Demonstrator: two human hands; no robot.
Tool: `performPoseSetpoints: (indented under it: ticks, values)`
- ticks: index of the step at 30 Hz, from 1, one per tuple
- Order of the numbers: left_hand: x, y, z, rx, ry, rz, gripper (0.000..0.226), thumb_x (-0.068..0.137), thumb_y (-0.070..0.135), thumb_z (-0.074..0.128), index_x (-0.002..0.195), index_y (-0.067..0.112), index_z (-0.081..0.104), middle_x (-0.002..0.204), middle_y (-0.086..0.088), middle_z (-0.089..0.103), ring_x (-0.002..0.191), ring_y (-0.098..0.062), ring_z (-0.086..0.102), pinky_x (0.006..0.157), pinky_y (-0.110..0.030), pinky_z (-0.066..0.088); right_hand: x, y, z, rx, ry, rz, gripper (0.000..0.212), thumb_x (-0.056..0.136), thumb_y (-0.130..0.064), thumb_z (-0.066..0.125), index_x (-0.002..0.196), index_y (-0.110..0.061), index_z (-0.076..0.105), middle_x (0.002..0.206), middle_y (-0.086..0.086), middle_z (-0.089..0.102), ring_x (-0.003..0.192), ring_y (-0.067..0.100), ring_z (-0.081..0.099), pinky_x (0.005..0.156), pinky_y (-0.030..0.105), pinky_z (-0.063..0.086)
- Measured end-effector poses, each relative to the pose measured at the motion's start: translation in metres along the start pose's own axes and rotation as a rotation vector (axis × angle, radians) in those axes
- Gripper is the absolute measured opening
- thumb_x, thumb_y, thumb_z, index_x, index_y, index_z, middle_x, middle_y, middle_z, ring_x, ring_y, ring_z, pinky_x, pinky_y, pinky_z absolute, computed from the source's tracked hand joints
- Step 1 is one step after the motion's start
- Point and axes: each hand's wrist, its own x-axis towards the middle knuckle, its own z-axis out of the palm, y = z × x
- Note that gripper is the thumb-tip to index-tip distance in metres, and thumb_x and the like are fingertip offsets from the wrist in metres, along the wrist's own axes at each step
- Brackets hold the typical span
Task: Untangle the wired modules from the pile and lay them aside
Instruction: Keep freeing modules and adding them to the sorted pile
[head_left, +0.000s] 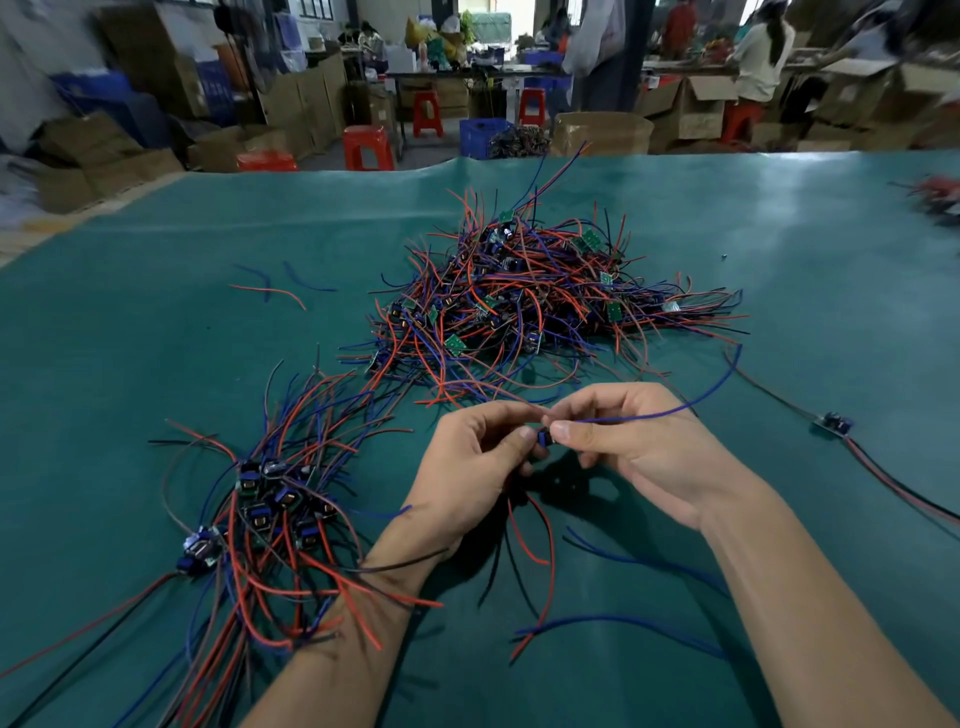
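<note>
1. I hold one small blue module (542, 439) between both hands, above the green table cover (156, 322) and just on my side of the tangled pile (530, 306).
2. My left hand (478, 462) grips the module, thumb and curled fingers closed round it; its red and black leads hang down below my palm.
3. My right hand (639, 441) pinches its blue wire (675, 410) between thumb and forefinger right beside the module; the wire runs out rightward, long axis roughly level, and curves up toward the pile's edge.
4. The sorted bundle (275, 509) lies to my left, nearer my left hand, so I judge the laying-aside goes that way.
5. No container holds any of these on the table.
</note>
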Motion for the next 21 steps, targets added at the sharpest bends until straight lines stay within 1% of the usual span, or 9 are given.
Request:
performPoseSetpoints:
  ticks: [3,5,8,11,13,16,19,21]
  values:
    - [-0.001,0.001,0.0,0.015,-0.014,-0.019,0.025,0.099,-0.001,0.055,0.095,0.018,0.072,0.068,0.003,0.069,0.054,-0.004,0.055,0.049,-0.014,0.045,-0.003,-0.002,-0.002,0.014,-0.083,0.008,0.018,0.07,-0.018,0.084,0.087,-0.014,0.081,0.086,0.008,0.074,0.076,0.011,0.064,0.061,0.02,0.047]
    - [-0.002,0.002,0.0,0.025,-0.024,-0.029,0.023,0.099,0.0,0.056,0.094,0.017,0.071,0.066,0.004,0.069,0.053,-0.004,0.054,0.046,-0.015,0.045,-0.003,-0.003,-0.001,0.031,-0.073,-0.006,0.012,0.072,-0.015,0.081,0.084,-0.014,0.079,0.081,0.005,0.071,0.073,0.01,0.062,0.059,0.02,0.047]
    - [-0.001,0.003,0.001,0.088,-0.046,-0.02,0.02,0.098,0.004,0.059,0.088,0.016,0.071,0.063,0.005,0.068,0.049,-0.004,0.051,0.047,-0.016,0.044,-0.001,-0.003,0.001,0.05,0.087,-0.084,0.01,0.075,-0.015,0.079,0.081,-0.013,0.072,0.076,0.002,0.067,0.066,0.011,0.055,0.056,0.021,0.046]
    - [-0.002,0.004,0.002,0.124,-0.07,-0.014,0.019,0.098,0.006,0.06,0.086,0.015,0.073,0.061,0.005,0.066,0.045,-0.002,0.047,0.046,-0.012,0.038,0.002,0.0,0.004,-0.026,0.208,-0.148,0.01,0.088,-0.005,0.074,0.084,-0.012,0.068,0.073,-0.001,0.067,0.065,0.011,0.056,0.057,0.021,0.048]
    - [-0.002,0.004,0.001,0.129,-0.068,-0.015,0.019,0.098,0.006,0.061,0.086,0.014,0.073,0.06,0.005,0.066,0.045,-0.002,0.047,0.046,-0.012,0.038,0.002,0.001,0.005,-0.042,0.238,-0.135,0.013,0.092,-0.002,0.071,0.084,-0.011,0.068,0.072,0.0,0.066,0.067,0.011,0.059,0.059,0.022,0.05]
    - [-0.001,0.003,0.001,0.129,-0.046,-0.02,0.019,0.096,0.008,0.063,0.081,0.016,0.073,0.061,0.003,0.067,0.046,-0.004,0.049,0.046,-0.014,0.038,0.001,0.002,0.005,-0.018,0.289,-0.079,0.015,0.091,0.004,0.069,0.086,-0.009,0.068,0.073,0.004,0.066,0.07,0.013,0.062,0.062,0.025,0.055]
    - [-0.001,0.003,0.001,0.127,-0.037,-0.022,0.017,0.094,0.01,0.066,0.08,0.016,0.073,0.062,0.001,0.069,0.048,-0.006,0.051,0.045,-0.016,0.039,0.001,0.001,0.006,0.049,0.345,-0.036,0.014,0.089,0.008,0.068,0.091,-0.005,0.07,0.075,0.007,0.067,0.072,0.014,0.066,0.067,0.028,0.059]
    - [-0.001,0.002,0.002,0.112,-0.032,-0.016,0.018,0.094,0.011,0.067,0.079,0.017,0.073,0.062,0.001,0.069,0.048,-0.007,0.051,0.045,-0.017,0.039,0.001,-0.001,0.008,0.14,0.342,-0.004,0.013,0.088,0.009,0.068,0.092,-0.003,0.072,0.077,0.008,0.069,0.07,0.014,0.067,0.066,0.026,0.059]
